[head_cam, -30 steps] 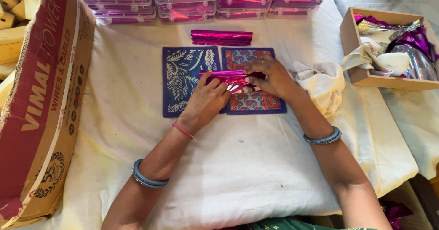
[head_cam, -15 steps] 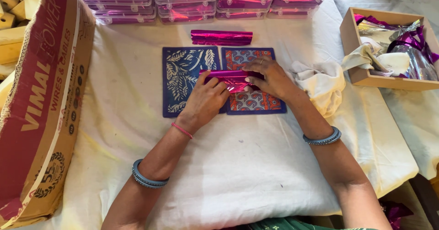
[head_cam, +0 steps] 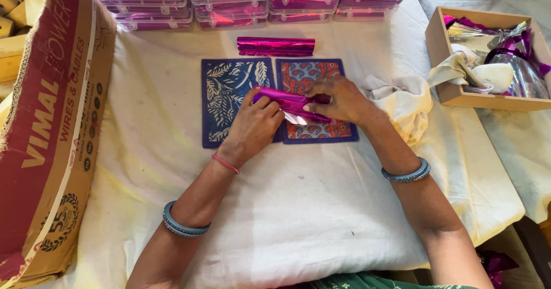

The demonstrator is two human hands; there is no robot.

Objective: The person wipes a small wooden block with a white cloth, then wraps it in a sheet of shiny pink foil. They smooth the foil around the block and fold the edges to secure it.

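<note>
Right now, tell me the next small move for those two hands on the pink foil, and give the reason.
Probably press the loose foil edge down. The left hand and right hand pinch the pink foil wrap over the patterned mats, and its lower flap looks open, unlike the finished roll above.

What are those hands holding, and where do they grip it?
A pink foil packet: the left hand pinches its left end, the right hand its right end.

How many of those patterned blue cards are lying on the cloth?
2, side by side: the leaf-patterned card by the left hand, and the orange-patterned card partly under the right hand. None seems hidden.
</note>
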